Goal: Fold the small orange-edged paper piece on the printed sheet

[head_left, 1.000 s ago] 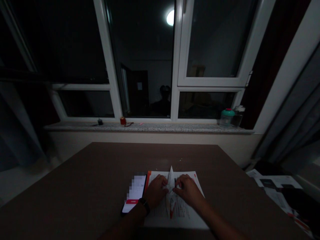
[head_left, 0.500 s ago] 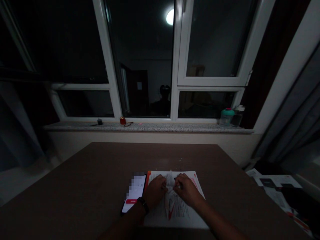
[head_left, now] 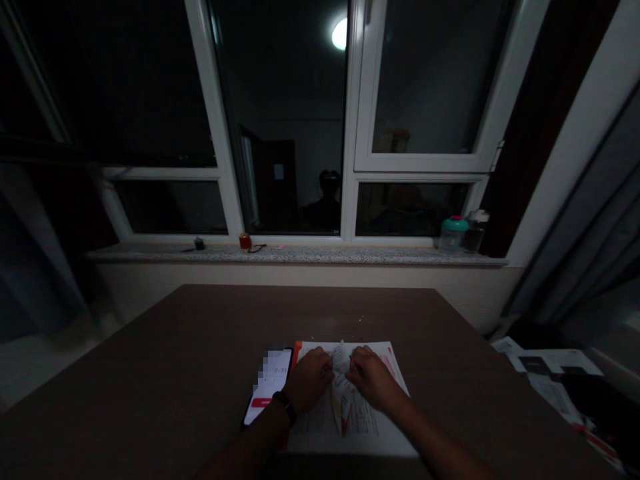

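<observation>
A folded piece of printed paper with a red patch near its lower tip lies between my hands, its upper point facing the window. My left hand, with a dark band at the wrist, pinches its left side. On the opposite side my right hand has its fingers closed on the right edge. Both hands rest over a printed booklet with an orange left border. Just left of the booklet, partly behind my left wrist, lies a phone with a lit screen.
The brown table reaches toward a speckled windowsill. On the sill stand a green-lidded container, a clear bottle and a small red object. Papers lie off to the right, beyond the table edge.
The lower tip of the folded paper has shifted slightly to the right and its red patch looks different. Both hands keep nearly the same place and grip.
</observation>
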Available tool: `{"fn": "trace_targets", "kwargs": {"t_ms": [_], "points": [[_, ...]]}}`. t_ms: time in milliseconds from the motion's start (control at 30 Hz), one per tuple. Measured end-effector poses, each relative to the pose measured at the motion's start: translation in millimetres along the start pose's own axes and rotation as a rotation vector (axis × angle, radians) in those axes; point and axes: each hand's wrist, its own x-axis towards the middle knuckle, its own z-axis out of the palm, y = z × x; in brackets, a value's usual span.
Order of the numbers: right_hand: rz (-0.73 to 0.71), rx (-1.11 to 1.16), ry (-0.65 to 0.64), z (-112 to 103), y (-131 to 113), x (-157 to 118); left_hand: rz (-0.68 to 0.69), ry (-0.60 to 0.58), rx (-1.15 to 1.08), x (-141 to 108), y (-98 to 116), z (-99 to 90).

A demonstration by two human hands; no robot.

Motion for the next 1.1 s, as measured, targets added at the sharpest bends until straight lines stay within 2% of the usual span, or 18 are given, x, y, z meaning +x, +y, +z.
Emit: {"fn": "trace_targets", "kwargs": {"t_ms": [367, 600, 933, 1100], "points": [[-0.052, -0.113, -0.059, -2, -2, 0, 0.019, -0.027, 0.083, 1, 5, -0.5], [-0.006, -0.177, -0.09, -4, -5, -3, 0.021, -0.044, 0.1, 0, 6, -1.2], [-0.116, -0.146, -0.096, -7, -8, -5, 0.111, -0.008, 0.109, -2, 6, 0.5], [-0.199, -0.155, -0.131, -12, -11, -5, 0.16, -0.058, 0.211, -3, 9, -1.8]]}}
